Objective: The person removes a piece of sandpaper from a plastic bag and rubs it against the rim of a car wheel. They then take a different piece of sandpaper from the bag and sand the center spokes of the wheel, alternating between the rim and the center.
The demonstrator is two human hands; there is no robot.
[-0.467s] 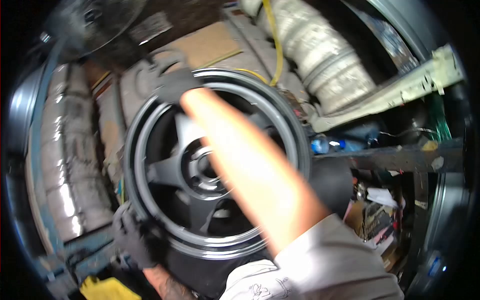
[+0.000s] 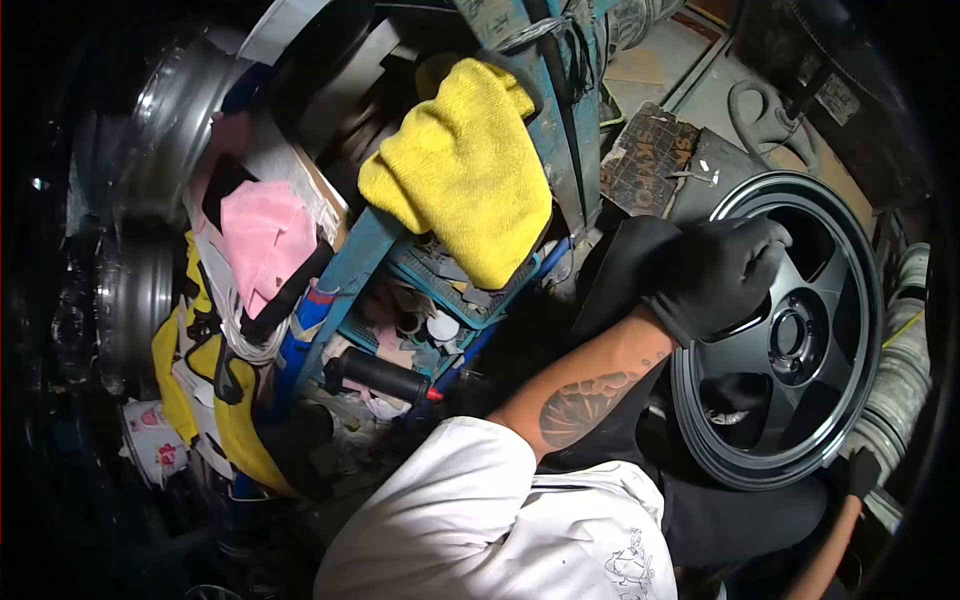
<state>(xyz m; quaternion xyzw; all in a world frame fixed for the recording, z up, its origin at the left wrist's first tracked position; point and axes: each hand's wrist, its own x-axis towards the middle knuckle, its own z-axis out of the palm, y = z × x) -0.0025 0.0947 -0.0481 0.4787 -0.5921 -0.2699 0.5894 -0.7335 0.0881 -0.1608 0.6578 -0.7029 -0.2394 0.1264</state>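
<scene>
Wheel (image 2: 770,341), left hand (image 2: 715,277) clenched over its rim, right hand (image 2: 858,474) by its lower edge, grip there unclear.

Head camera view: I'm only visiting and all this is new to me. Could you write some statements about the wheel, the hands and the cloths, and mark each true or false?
1. The spoked wheel has no tyre on it. True.
2. A tattoo shows on the left forearm. True.
3. Both hands are bare. False: the left hand and the right hand wear dark gloves.
4. The wheel's centre is covered by a cloth. False: its centre is in plain view, and the yellow towel lies apart from the wheel.
5. A pink cloth lies apart from the yellow towel. True.
</scene>
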